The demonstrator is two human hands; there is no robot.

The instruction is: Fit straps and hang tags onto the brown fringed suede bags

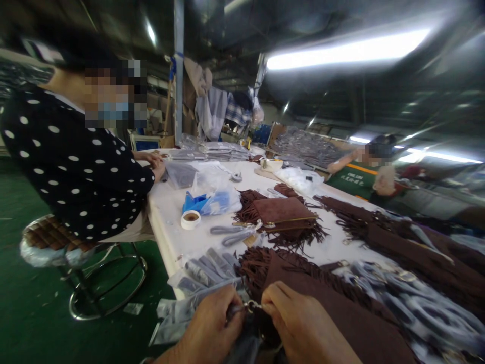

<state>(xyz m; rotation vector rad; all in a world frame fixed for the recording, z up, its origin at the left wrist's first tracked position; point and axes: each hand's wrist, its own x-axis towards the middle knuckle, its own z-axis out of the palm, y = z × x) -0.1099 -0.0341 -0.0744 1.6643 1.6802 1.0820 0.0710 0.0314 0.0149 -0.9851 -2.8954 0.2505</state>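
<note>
At the table's near edge, my left hand (pixel 215 321) is closed, thumb against the fingers, on one end of a small metal clasp (pixel 250 305). My right hand (pixel 293 316) pinches the clasp's other end; its fingertips hide part of it. What the clasp is fixed to is hard to make out. Beneath and beyond the right hand lies a brown fringed bag (pixel 322 293). Left of it are grey straps in clear plastic (pixel 204 273). A second brown fringed bag (pixel 280 210) with a zip lies farther back, beside a grey wrist strap (pixel 227 230).
A white table (pixel 162 212) carries a tape roll (pixel 190 219), a blue plastic bag (pixel 194 201), piled grey straps (pixel 417 303) and more brown fringed pieces (pixel 394 237). A person in a dotted top (pixel 76 167) sits left; another in green (pixel 350 179) is across the table.
</note>
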